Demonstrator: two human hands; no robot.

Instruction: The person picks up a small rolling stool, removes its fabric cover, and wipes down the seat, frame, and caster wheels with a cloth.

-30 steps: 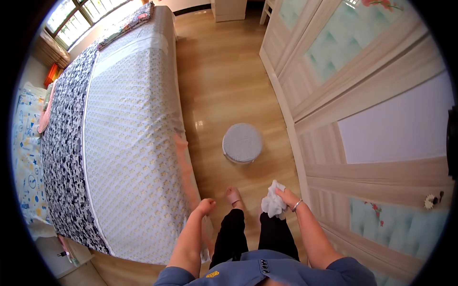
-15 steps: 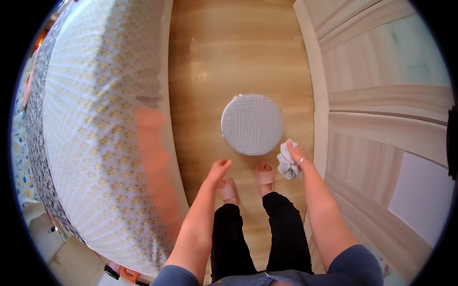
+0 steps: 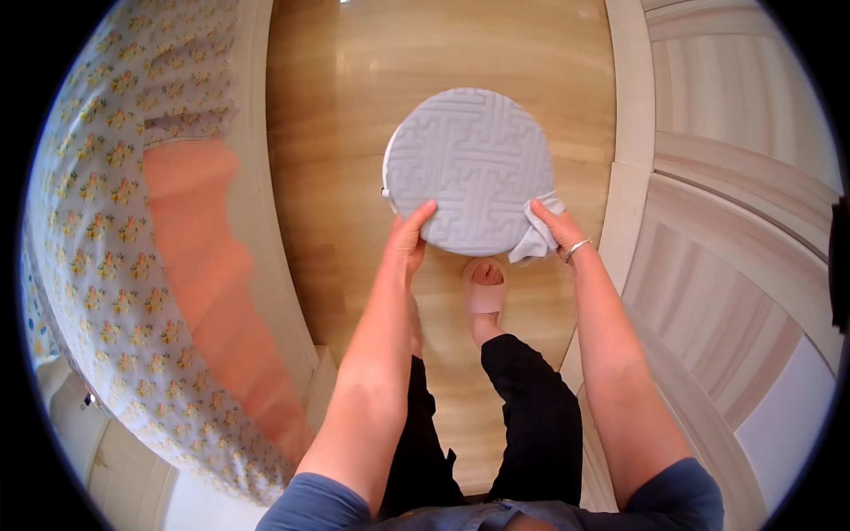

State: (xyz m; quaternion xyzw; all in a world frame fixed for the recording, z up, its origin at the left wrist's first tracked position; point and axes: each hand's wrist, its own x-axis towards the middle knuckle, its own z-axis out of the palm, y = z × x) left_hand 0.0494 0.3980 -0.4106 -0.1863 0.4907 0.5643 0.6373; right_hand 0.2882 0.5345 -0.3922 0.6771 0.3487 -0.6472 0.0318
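Note:
A round grey stool with a quilted maze-patterned top is between my two hands. My left hand grips its lower left rim, thumb on top and the other fingers hidden below the edge. At the lower right rim, my right hand holds the stool's edge together with a crumpled white cloth, which hangs from under the thumb. A bracelet circles my right wrist. One foot in a pink slipper shows just below the stool.
On the left is a bed with a flowered cover and an orange-pink strip of cloth along its side. Wardrobe doors line the right. The wooden floor runs between them.
Both hands have reached forward and taken hold of the stool's rim, the right one still with the cloth. The view has tilted down and come nearer, so the stool looks larger.

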